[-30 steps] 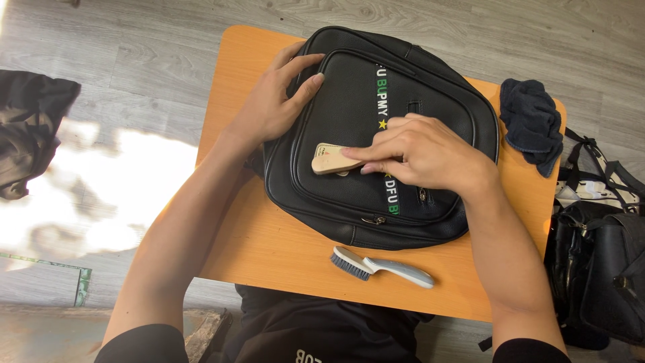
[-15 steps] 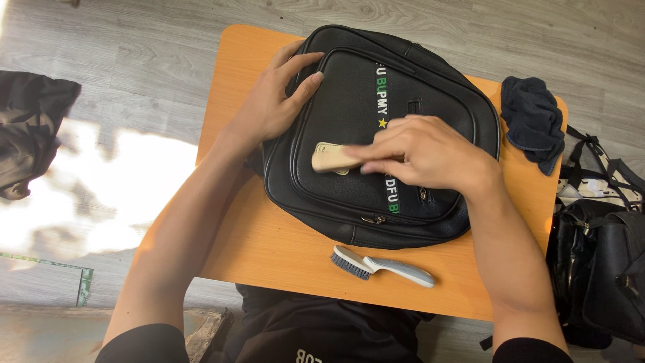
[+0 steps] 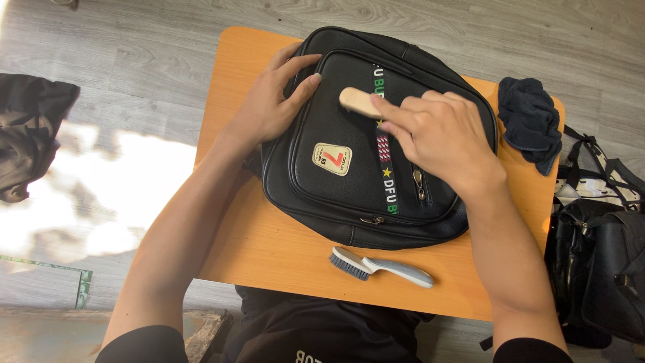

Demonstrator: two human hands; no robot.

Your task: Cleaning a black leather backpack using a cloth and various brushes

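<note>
The right hand [image 3: 447, 138] covers most of the wooden brush [image 3: 357, 102]; only its rounded end shows, and its bristles cannot be seen. The same hand hides part of the striped band [image 3: 384, 151] on the black backpack [image 3: 336, 195]. The left hand [image 3: 272, 104] covers the backpack's upper left edge. The small patch [image 3: 332, 158] on the backpack is too small to make out. The backpack hides the middle of the table [image 3: 269, 249], whose near edge overlaps the person's dark clothing. The dark bags [image 3: 605, 262] at the right and the dark cloth [image 3: 30, 128] on the floor at the left are cut off by the picture's edges.
</note>
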